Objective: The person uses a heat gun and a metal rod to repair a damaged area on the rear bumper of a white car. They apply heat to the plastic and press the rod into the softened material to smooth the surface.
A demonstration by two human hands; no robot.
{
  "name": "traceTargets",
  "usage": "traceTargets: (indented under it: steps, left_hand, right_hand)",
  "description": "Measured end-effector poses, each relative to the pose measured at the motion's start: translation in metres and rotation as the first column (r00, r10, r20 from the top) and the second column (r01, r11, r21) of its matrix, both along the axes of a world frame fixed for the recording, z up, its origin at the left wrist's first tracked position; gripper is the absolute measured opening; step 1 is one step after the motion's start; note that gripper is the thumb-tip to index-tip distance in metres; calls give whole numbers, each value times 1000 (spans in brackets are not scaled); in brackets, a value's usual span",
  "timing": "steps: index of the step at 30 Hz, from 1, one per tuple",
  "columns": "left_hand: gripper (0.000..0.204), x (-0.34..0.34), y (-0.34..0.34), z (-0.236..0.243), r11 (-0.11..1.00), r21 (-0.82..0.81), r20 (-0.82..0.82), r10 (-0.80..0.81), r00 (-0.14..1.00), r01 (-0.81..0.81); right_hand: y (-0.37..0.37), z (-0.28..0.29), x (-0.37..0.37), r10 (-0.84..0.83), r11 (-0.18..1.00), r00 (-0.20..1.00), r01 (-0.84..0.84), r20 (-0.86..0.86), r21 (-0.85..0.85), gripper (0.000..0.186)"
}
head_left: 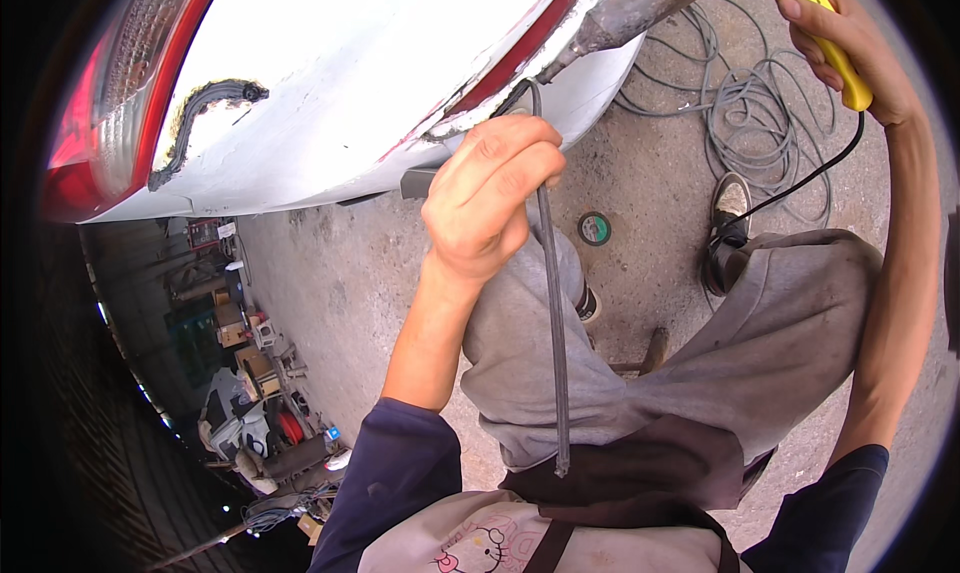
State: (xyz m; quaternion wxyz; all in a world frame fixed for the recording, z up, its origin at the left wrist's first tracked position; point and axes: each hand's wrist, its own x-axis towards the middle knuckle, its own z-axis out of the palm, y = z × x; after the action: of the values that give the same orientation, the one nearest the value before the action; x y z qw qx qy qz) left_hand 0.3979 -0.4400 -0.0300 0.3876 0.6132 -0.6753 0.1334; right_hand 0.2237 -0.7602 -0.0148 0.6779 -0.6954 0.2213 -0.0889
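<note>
My left hand [490, 188] is closed on a long dark grey plastic welding rod [555, 333]. The rod's upper end curves over my fingers and meets the edge of a white car bumper [330, 83] beside a red strip [515, 48]. Below my hand, the rod hangs down in front of my grey trousers. My right hand [855, 48] grips the yellow handle of a hot air gun [650, 8]. Its scorched metal nozzle points down and left, with the tip close to the rod's bend. A black, rough bead [200, 113] runs across the bumper near the tail light [130, 103].
A grey cable [750, 118] lies coiled on the concrete floor at the right, near my shoe [730, 208]. The gun's black cord [815, 178] passes my leg. A round green-and-black disc [594, 229] lies between my feet. Boxes and clutter [260, 363] line the left side.
</note>
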Motion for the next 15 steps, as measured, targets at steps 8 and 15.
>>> traceTargets:
  steps: [8, 15]
  left_hand:
    - [24, 0, 0, -2, 1000, 3, -16, 5, 1000, -5]
    - [25, 0, 1, 0, 1000, 15, -39, 27, 999, -26]
  right_hand:
    - [3, 2, -1, -3, 1000, 1000, 3, 3, 18, 36]
    - [5, 0, 0, -97, 994, 993, 93, -64, -59, 33]
